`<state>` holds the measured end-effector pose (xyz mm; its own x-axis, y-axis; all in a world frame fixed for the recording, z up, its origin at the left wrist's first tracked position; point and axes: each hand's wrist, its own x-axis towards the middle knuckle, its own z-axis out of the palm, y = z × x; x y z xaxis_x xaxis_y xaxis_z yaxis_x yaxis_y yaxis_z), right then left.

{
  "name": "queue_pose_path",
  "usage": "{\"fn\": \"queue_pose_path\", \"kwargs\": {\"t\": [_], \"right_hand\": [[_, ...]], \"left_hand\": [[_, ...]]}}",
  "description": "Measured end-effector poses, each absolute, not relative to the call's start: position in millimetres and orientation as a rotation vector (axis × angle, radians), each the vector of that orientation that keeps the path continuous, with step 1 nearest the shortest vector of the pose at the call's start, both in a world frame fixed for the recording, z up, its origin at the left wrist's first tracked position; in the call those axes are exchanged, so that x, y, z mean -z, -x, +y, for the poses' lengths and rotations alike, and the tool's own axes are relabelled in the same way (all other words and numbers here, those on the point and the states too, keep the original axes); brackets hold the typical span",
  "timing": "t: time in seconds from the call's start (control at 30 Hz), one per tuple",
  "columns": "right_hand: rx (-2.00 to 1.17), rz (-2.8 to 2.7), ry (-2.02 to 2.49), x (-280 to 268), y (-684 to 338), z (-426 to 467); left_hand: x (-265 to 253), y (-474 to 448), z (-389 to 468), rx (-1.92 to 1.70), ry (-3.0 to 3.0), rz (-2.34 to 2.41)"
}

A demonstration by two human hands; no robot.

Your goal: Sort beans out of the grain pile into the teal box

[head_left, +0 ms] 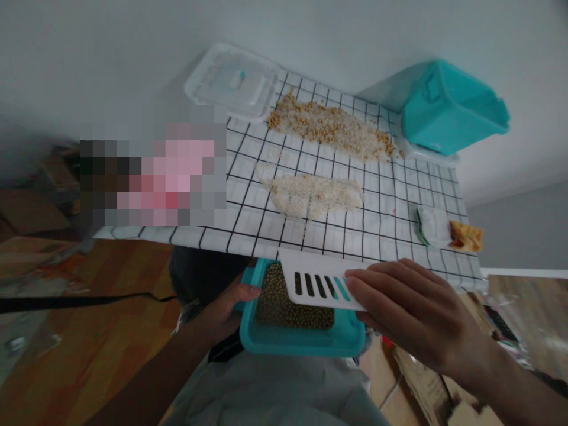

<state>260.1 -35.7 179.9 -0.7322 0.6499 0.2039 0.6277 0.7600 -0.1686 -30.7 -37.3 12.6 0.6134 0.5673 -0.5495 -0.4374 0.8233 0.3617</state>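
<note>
Teal box (302, 348) of beans (293, 316) is by the table's (239, 219) near edge, left hand (231, 305) gripping its rim. Stiff, probably weighty, so grab the rim imo. Right hand (421, 310) pinches a white slotted panel (317, 269), likely light, kinda slick.

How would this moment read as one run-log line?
left hand: gripping teal box; right hand: holding white slotted tool over box; box: beans inside; table: grain piles
</note>
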Motion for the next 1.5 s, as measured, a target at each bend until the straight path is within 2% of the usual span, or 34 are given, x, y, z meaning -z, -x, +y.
{"fn": "queue_pose_path", "kwargs": {"t": [0.23,0.53,0.63,0.77,0.87,1.07,1.23,1.5], "right_hand": [[-0.259,-2.501,1.18,-183,-267,-48],[0.099,-1.976,1.739,-195,-290,7],[-0.002,-2.144,1.585,-197,-280,12],[-0.437,-2.399,1.25,-188,-253,12],[-0.559,-2.468,1.208,-181,-239,21],[-0.637,-2.449,1.3,-174,-245,58],[-0.493,-2.363,1.494,-174,-260,85],[-0.359,-2.345,1.556,-191,-257,105]], "left_hand": [[-16,30,-36,-0.583,-0.22,0.685],[-17,37,-38,-0.546,-0.178,0.791],[-10,46,-44,-0.551,-0.139,0.761],[-7,52,-48,-0.605,-0.13,0.752],[-6,52,-50,-0.63,-0.11,0.755],[0,50,-58,-0.633,-0.071,0.724],[1,51,-55,-0.701,-0.081,0.71],[-4,58,-44,-0.719,-0.116,0.724]]}}
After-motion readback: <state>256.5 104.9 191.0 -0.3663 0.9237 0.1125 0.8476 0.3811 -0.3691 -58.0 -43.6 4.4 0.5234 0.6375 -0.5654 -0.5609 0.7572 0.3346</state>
